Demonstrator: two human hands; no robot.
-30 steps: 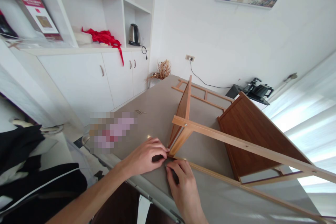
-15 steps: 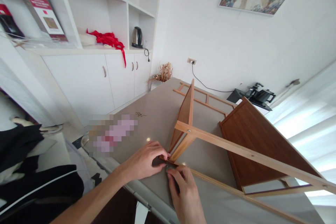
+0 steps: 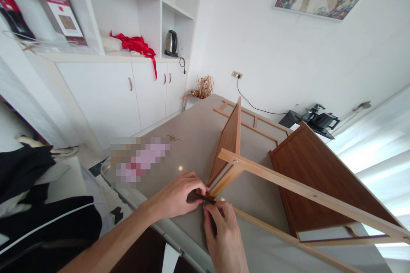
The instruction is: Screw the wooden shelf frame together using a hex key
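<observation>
A wooden frame (image 3: 288,178) with brown panels stands partly assembled on the grey table (image 3: 198,136). At its near corner, my left hand (image 3: 179,195) is closed, thumb and fingers gripping the end of the lower wooden rail (image 3: 259,222). My right hand (image 3: 226,232) pinches a small, thin metal piece against that same rail end; its exact kind is too small to make out. An upright panel (image 3: 228,136) rises just beyond my fingers. Farther right, a wide brown board (image 3: 326,175) slants within the frame.
Several small metal fasteners (image 3: 174,138) lie on the table, near a blurred pink patch (image 3: 144,160). A ladder-like wooden piece (image 3: 255,121) lies at the back. Against the wall are a kettle (image 3: 328,120) on a black stand and white cabinets (image 3: 99,94).
The view has shifted slightly, so the surroundings sit a little farther right. Both hands stay at the rail end, with the right hand's grip nearly unchanged.
</observation>
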